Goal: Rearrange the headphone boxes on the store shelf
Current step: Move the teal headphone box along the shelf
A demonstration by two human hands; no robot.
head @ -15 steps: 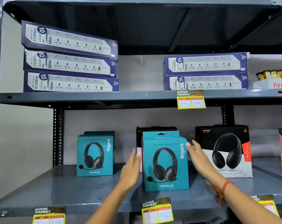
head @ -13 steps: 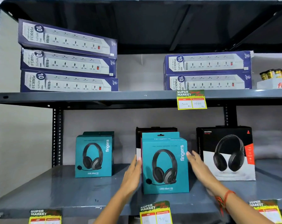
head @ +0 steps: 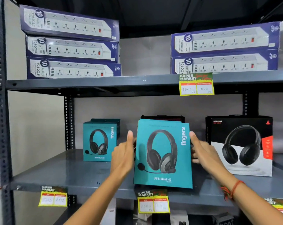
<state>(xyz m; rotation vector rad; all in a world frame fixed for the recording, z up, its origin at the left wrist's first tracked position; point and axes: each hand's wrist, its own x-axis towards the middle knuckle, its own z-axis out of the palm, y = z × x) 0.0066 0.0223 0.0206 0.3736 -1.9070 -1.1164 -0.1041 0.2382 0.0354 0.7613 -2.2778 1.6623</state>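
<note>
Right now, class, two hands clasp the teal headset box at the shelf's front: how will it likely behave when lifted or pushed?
The teal headset box is flat-faced cardboard, so probably stiff but dentable. Being tall, it may tip rather than roll if pushed high. The left hand and right hand hold its sides, so it seems light; its smooth print could slip.

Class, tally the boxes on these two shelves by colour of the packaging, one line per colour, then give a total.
Purple power-strip boxes, top shelf: 5, three stacked at left, two at right.
Teal headset boxes: 3 visible, one held between both hands, two at left.
Black boxes: 2, one at right, one behind the held box.
Total: 10
</note>
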